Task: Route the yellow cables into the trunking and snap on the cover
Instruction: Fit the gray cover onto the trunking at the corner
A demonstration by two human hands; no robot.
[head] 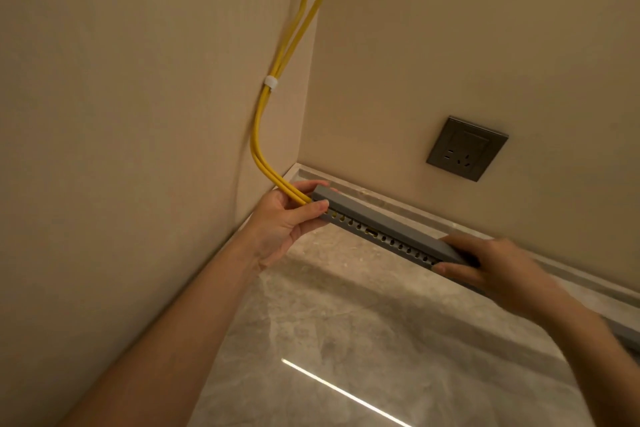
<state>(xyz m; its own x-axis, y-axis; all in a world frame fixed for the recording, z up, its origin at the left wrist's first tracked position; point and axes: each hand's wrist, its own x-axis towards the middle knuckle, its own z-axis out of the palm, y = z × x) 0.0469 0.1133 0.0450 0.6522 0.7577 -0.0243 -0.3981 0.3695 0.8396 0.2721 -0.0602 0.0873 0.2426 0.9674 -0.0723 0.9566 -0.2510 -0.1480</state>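
**A:** Starting with the two round, smooth-sheathed yellow cables: where?

**B:** Hanging down the matte beige left wall, cinched together by a small white band. Lower down, bending right in a soft curve and slipping into the left end of the long grey plastic trunking. Visible again as specks of yellow through a few of the oval slots punched along its near face.

**A:** And the trunking's place?

**B:** Square in section, running from close to the corner out towards the right edge, just in front of the pale stone skirting ledge at the foot of the far wall. Topped by a flat, smooth grey cover strip. Cannot tell whether clipped fully home, nor whether resting on the surface or lifted off it.

**A:** Left hand?

**B:** Wrapped tight round the trunking's left end. Thumb pressed on the slotted near face, fingers curled over the far side, cables passing between thumb and fingers.

**A:** Right hand?

**B:** Clamped on the same trunking further right. Thumb laid along the near face, fingers folded over the cover strip.

**A:** Anything else around?

**B:** A square, dark grey, brushed-looking wall socket on the far wall, above the trunking and well apart from it. Underneath, a glossy grey-veined marble-look surface, crossed near the bottom by a thin bright streak of reflected light.
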